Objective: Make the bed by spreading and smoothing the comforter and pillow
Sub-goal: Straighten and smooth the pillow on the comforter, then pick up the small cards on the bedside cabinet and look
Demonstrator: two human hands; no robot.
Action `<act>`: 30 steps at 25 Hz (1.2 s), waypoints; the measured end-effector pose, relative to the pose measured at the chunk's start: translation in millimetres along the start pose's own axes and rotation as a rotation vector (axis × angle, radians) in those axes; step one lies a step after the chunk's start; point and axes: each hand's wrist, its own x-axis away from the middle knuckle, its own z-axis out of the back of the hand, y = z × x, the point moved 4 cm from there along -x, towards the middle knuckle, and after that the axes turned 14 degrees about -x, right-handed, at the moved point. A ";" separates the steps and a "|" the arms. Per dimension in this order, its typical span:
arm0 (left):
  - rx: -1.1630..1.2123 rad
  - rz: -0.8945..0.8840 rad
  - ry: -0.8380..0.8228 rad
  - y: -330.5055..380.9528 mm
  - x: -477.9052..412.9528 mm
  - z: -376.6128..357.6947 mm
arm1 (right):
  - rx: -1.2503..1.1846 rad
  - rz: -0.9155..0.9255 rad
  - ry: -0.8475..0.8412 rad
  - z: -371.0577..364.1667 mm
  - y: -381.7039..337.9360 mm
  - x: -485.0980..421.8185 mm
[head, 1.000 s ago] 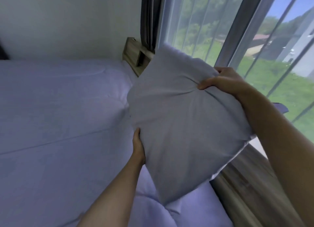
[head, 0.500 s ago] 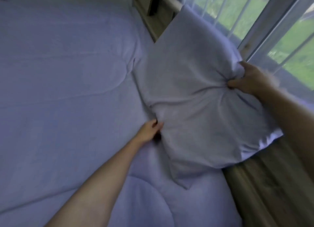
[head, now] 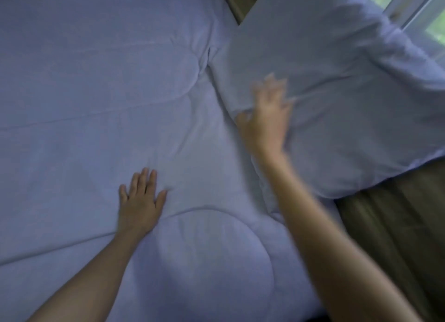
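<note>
From my feed I get only slivers of the room: a window [head: 409, 4] sits in the top right corner, its pale frame running on a slant, with blurred greenery [head: 437, 25] showing through the glass. A brown wood-grain ledge [head: 395, 230] fills the lower right, and I can make out a narrow wooden strip [head: 234, 5] of similar colour at the top edge. The light is soft, cool daylight, brightest by the window.

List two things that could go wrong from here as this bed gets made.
1. The pillow overhangs the wooden ledge; the right hand, blurred on it, could push it off.
2. The left hand presses on the comforter, where folds radiate; leaning harder may set new creases.
</note>
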 end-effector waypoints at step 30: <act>0.142 -1.671 -0.078 300.7 465.7 151.9 | 0.153 -1.155 0.488 322.9 86.6 628.6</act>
